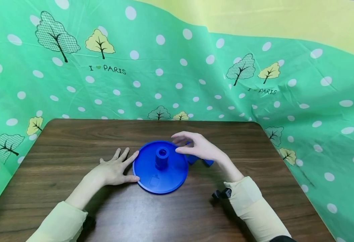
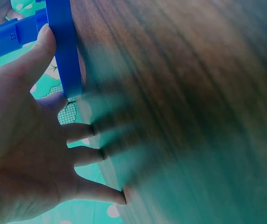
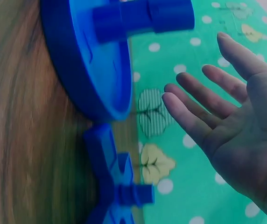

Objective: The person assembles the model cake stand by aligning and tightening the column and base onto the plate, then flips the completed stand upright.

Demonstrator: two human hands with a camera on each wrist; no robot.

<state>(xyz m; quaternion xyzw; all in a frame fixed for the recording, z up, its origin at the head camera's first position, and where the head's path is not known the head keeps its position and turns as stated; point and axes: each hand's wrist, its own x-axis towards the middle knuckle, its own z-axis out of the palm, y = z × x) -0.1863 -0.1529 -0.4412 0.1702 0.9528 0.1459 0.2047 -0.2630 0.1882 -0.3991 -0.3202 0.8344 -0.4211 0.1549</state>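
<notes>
A round blue plastic disc (image 1: 172, 178) with a raised rim lies on the table, a hollow blue post (image 1: 162, 159) standing upright at its middle. My left hand (image 1: 113, 171) has its fingers spread; thumb and index finger touch the disc's left rim, and the other fingertips reach the tabletop. Above the disc's right edge hovers my right hand (image 1: 198, 146), fingers loosely bent and nothing in them. In the right wrist view, a blue branched piece (image 3: 117, 186) with a short peg lies beside the disc; in the head view my right hand partly hides it.
Everything lies on a dark wood-grain table (image 1: 104, 134) with rounded far corners. Behind and beside it hangs a green dotted cloth (image 1: 177, 94) printed with trees. Dark wrist devices (image 1: 222, 194) sit at the cuffs of pale sleeves (image 1: 252, 201).
</notes>
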